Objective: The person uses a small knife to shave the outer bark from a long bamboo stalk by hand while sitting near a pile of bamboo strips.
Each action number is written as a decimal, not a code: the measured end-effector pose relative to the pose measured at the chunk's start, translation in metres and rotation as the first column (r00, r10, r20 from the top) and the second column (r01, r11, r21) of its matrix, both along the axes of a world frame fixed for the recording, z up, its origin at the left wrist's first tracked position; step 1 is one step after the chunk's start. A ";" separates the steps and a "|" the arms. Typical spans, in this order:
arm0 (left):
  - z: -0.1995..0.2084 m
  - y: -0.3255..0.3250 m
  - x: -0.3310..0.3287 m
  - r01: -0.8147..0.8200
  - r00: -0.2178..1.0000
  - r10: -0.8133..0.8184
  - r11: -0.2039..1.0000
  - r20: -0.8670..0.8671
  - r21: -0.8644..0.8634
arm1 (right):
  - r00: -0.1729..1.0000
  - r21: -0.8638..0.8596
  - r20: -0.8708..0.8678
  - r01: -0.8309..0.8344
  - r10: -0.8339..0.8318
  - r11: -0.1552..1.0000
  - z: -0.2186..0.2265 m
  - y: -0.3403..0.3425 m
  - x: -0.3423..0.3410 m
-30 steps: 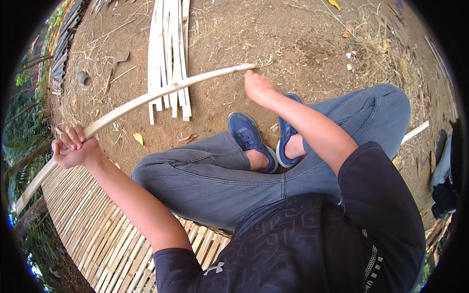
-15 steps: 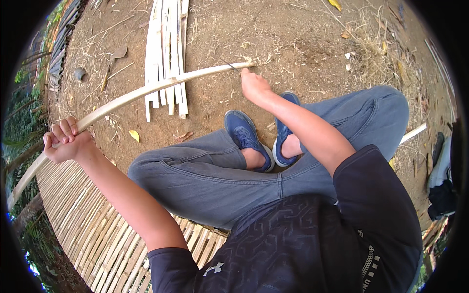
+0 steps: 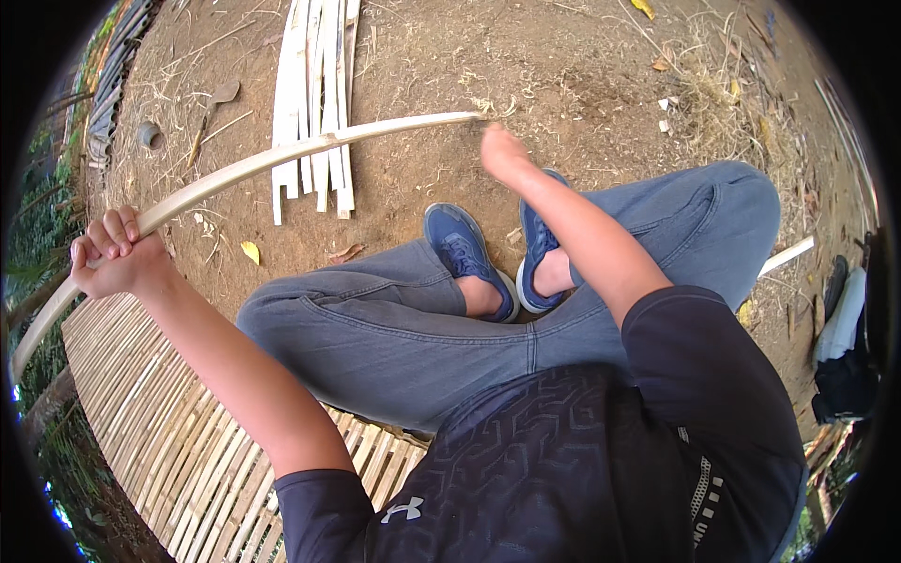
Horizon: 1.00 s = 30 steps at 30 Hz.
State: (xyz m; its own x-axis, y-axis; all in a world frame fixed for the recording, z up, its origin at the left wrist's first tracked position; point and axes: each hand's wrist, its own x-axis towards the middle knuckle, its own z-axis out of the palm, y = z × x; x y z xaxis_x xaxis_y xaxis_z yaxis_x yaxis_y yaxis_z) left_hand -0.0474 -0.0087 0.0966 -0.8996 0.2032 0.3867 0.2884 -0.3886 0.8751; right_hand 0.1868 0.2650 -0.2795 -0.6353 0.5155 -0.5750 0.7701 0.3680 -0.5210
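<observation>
While the left hand (image 3: 122,258) grips 1 pale strip (image 3: 246,170), which runs rightward to its tip beside the curled, blurred right hand (image 3: 504,151), whose contents cannot be told, a firm, untwisting left hold probably best steadies that tip.

bright daylight fills my view; pale strips (image 3: 328,89) on the ground (image 3: 404,174) glare almost white. my right grip (image 3: 504,152) is slightly blurred. straight edges bow toward the round fisheye rim, with black corners.
</observation>
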 end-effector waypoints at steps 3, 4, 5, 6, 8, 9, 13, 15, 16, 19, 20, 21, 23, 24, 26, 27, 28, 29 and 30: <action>-0.001 0.008 -0.003 -0.016 1.000 0.016 1.000 0.014 0.019 | 0.996 0.025 0.022 -0.093 0.092 0.995 0.002 0.006 -0.005; -0.004 0.002 -0.001 -0.034 0.999 0.034 0.999 0.017 0.013 | 0.983 -0.025 0.008 -0.182 0.183 0.983 0.031 -0.014 -0.018; -0.003 0.003 0.002 -0.041 0.999 0.040 0.999 0.015 0.021 | 0.989 -0.006 0.013 -0.145 0.145 0.989 0.040 -0.012 -0.024; -0.003 0.003 0.005 -0.047 0.999 0.047 0.998 0.013 0.029 | 0.997 -0.006 -0.008 -0.075 0.075 0.997 0.018 -0.003 -0.008; -0.002 0.005 0.003 -0.062 0.997 0.061 0.998 0.040 0.025 | 0.993 0.020 0.081 -0.092 0.090 0.996 0.000 0.019 0.014; -0.001 0.006 0.004 -0.050 0.999 0.050 0.998 0.021 0.030 | 0.997 0.024 0.055 -0.060 0.059 0.998 0.000 0.010 0.002; -0.005 -0.005 0.012 -0.076 0.997 0.075 0.997 0.033 0.023 | 0.981 -0.005 0.121 -0.154 0.153 0.988 0.013 0.009 0.004; -0.005 0.012 0.005 0.013 1.000 -0.013 0.999 0.004 0.035 | 0.972 -0.022 0.189 -0.141 0.142 0.990 -0.024 0.020 0.002; -0.007 0.001 0.006 -0.015 1.000 0.015 1.000 -0.004 0.024 | 0.989 -0.028 0.126 -0.077 0.080 0.997 0.014 -0.004 -0.012; -0.005 -0.007 0.014 -0.024 1.000 0.023 1.000 0.009 0.019 | 0.989 -0.020 0.100 -0.111 0.112 0.994 0.010 0.001 0.000; -0.003 -0.004 0.010 -0.003 1.000 0.003 1.000 0.014 0.025 | 0.991 -0.007 0.101 -0.087 0.087 0.996 -0.015 0.021 0.017; -0.004 0.002 0.004 0.015 1.000 -0.015 0.999 0.017 0.037 | 0.989 0.057 0.142 -0.042 0.033 0.998 -0.023 0.016 0.009; -0.006 -0.004 0.010 -0.040 0.999 0.040 0.998 0.008 0.040 | 0.993 0.023 0.105 -0.057 0.054 0.998 0.015 -0.007 -0.012; -0.006 -0.009 0.015 -0.066 0.998 0.066 0.997 0.008 0.038 | 0.994 0.002 0.092 -0.063 0.063 0.998 0.030 -0.017 -0.015; -0.003 0.006 0.012 -0.077 0.997 0.077 0.996 0.027 0.037 | 0.988 0.040 0.123 -0.098 0.092 0.994 -0.020 0.021 0.011; -0.006 0.005 0.012 -0.091 0.994 0.090 0.996 0.056 0.015 | 0.953 -0.023 0.214 -0.216 0.216 0.976 -0.013 0.014 0.003; -0.007 0.000 0.016 -0.094 0.995 0.093 0.996 0.044 0.012 | 0.890 -0.088 0.292 -0.338 0.349 0.937 -0.006 0.014 -0.008; -0.006 -0.001 0.015 -0.079 0.996 0.078 0.997 0.030 0.019 | 0.941 -0.026 0.262 -0.215 0.214 0.976 -0.018 0.014 -0.006; -0.006 -0.001 0.013 -0.064 0.998 0.064 0.998 0.016 0.026 | 0.972 0.033 0.223 -0.085 0.075 0.996 -0.031 0.008 -0.002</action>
State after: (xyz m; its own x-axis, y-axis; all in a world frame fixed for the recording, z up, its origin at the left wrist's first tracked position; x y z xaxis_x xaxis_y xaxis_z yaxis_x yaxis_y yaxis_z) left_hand -0.0341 -0.0098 0.0906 -0.9161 0.1351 0.3775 0.3002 -0.3929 0.8692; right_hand 0.1851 0.2734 -0.3100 -0.5351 0.4946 -0.6849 0.8317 0.4507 -0.3243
